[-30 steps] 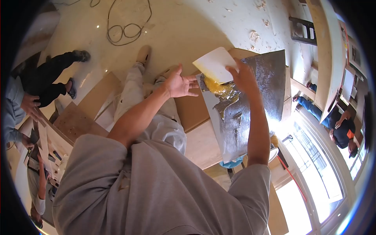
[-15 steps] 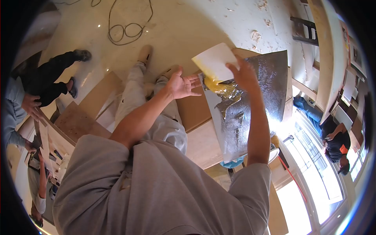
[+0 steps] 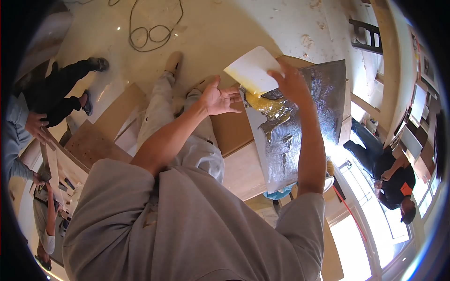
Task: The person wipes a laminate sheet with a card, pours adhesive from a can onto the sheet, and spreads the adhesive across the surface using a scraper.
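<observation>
My right hand (image 3: 291,84) grips a thin white spreader sheet (image 3: 254,67) by its right side. Yellow paste coats the sheet's lower edge, which is at the thick yellow glue (image 3: 268,107) on the panel. The dark, shiny panel (image 3: 323,91) lies tilted in view, with wet ridged streaks over its surface and a bare grey strip along its left side. Beside the panel's upper left corner, my left hand (image 3: 219,99) is open, palm up, fingers spread, with nothing in it.
Brown boards (image 3: 232,129) lie under the panel. A looped black cable (image 3: 150,40) is on the floor above. Co-workers stand at the left (image 3: 23,122) and by the bright doorway at the right (image 3: 396,185). A red hose (image 3: 349,210) runs near the doorway.
My right hand has moved the white sheet slightly left and up. My left hand stays almost where it was. The person by the doorway has shifted position.
</observation>
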Demonstrator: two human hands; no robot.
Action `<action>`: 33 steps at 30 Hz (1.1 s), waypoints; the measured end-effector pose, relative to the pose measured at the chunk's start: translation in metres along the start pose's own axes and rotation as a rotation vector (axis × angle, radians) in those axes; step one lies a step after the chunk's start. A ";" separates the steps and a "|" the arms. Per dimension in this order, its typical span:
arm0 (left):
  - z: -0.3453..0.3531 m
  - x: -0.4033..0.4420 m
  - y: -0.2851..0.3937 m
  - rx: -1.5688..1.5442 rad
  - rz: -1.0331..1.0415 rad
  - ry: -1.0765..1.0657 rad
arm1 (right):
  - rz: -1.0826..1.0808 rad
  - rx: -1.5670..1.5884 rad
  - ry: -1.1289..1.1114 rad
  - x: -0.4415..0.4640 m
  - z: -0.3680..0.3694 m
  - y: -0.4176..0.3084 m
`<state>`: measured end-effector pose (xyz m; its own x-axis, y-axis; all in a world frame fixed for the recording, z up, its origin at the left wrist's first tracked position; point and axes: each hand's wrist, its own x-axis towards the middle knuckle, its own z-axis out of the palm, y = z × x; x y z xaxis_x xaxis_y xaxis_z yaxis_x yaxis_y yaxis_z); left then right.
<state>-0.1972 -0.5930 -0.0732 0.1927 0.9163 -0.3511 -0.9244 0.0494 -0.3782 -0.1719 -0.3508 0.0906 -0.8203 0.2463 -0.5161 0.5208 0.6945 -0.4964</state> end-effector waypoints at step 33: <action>-0.037 -0.003 0.033 0.097 -0.171 -0.137 | -0.310 -0.444 -0.226 -0.125 -0.028 0.045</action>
<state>-0.2165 -0.6088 -0.1163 0.3085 0.9364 -0.1672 -0.9108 0.2401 -0.3358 -0.0526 -0.3320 0.1524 -0.8227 -0.1300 -0.5534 0.0757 0.9398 -0.3334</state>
